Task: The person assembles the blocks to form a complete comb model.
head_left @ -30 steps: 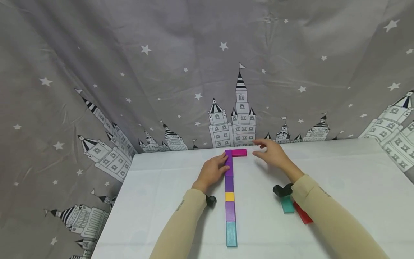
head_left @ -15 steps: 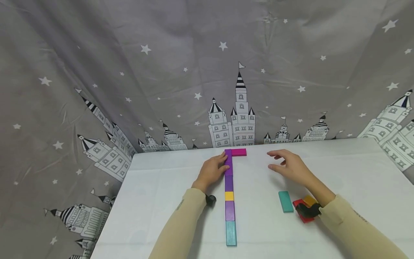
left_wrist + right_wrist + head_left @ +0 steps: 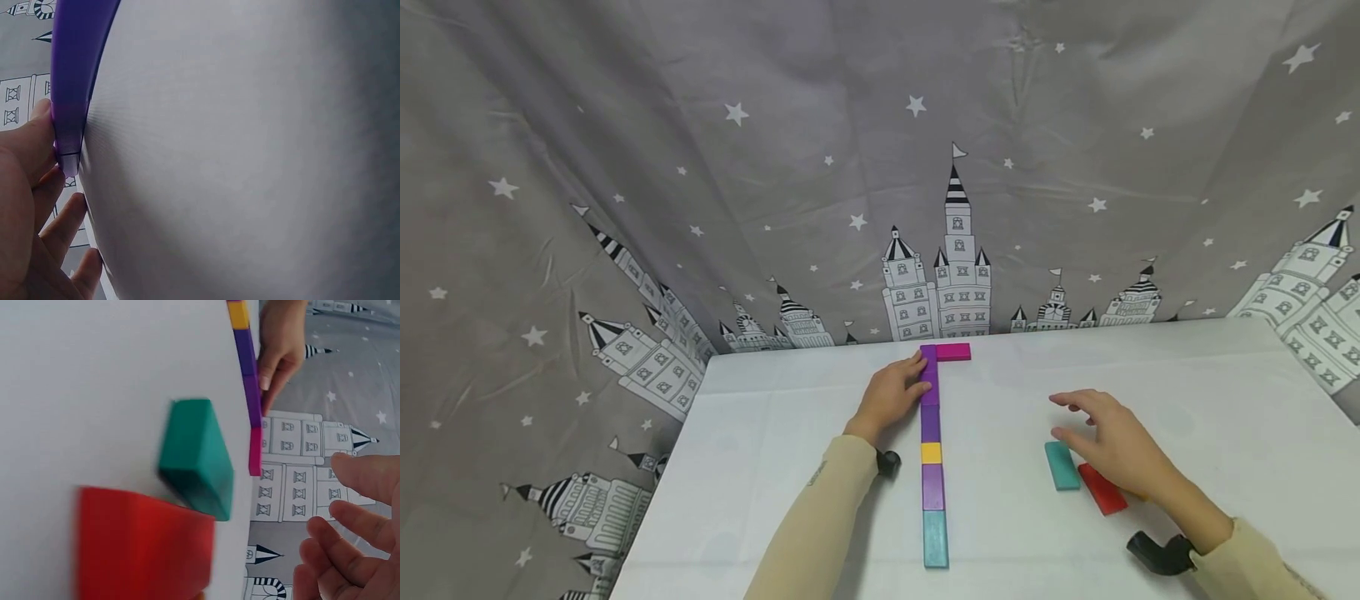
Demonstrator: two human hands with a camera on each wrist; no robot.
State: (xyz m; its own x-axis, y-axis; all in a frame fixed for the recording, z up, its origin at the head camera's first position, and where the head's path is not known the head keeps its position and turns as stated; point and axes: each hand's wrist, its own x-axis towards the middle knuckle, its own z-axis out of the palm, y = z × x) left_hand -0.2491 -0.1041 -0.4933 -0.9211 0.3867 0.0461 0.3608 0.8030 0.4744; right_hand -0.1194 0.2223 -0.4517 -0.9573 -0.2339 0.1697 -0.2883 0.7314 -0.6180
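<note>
My left hand (image 3: 887, 398) rests its thumb and fingertips against the left side of a purple block (image 3: 929, 388) near the far end of a straight row. A second purple block (image 3: 928, 353) tops that row, and a magenta block (image 3: 953, 352) lies crosswise beside it, pointing right. Relaxed and holding nothing, my right hand (image 3: 1112, 437) hovers above a red block (image 3: 1102, 490). A green block (image 3: 1062, 466) lies just left of the red one. Under the right hand a sliver of a yellow block (image 3: 1138, 497) shows; most of it is hidden.
Nearer me the row continues with a dark violet block (image 3: 930, 423), a small yellow block (image 3: 931, 453), a light purple block (image 3: 933, 487) and a blue-teal block (image 3: 936, 539). Behind the white table (image 3: 790, 400) hangs a grey curtain (image 3: 820, 108) with castles.
My right hand has drawn back from near the magenta block, moving right and toward me to the loose blocks. The left hand and the row have stayed put.
</note>
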